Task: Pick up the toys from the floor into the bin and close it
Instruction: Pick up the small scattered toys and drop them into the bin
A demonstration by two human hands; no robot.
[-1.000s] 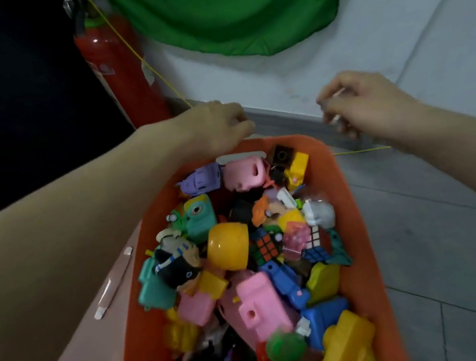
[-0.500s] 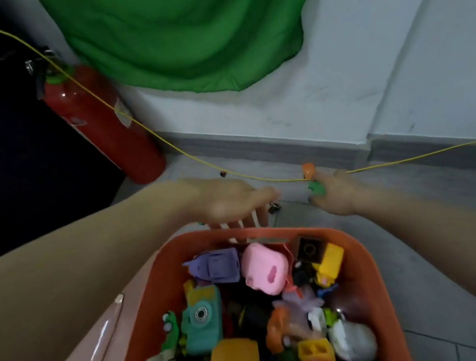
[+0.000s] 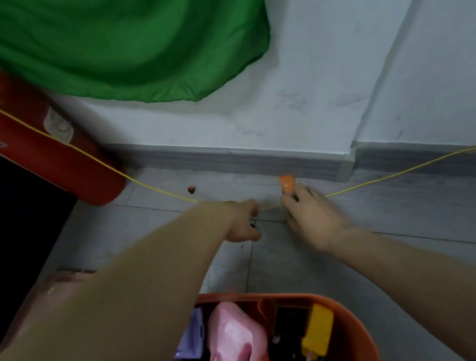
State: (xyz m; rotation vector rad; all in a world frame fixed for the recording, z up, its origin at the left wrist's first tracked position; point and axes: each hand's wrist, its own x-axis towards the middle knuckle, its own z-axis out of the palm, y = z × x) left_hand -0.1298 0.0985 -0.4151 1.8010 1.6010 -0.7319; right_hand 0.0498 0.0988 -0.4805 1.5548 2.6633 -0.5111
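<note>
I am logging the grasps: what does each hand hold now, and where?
The right hand pinches a small orange toy at its lower end. Whether the left hand holds anything cannot be told.

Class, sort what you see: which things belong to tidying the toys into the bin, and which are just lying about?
Job: orange bin, toys inside, small orange toy at right hand, left hand.
Lying about: fire extinguisher, green cloth, yellow string.
</note>
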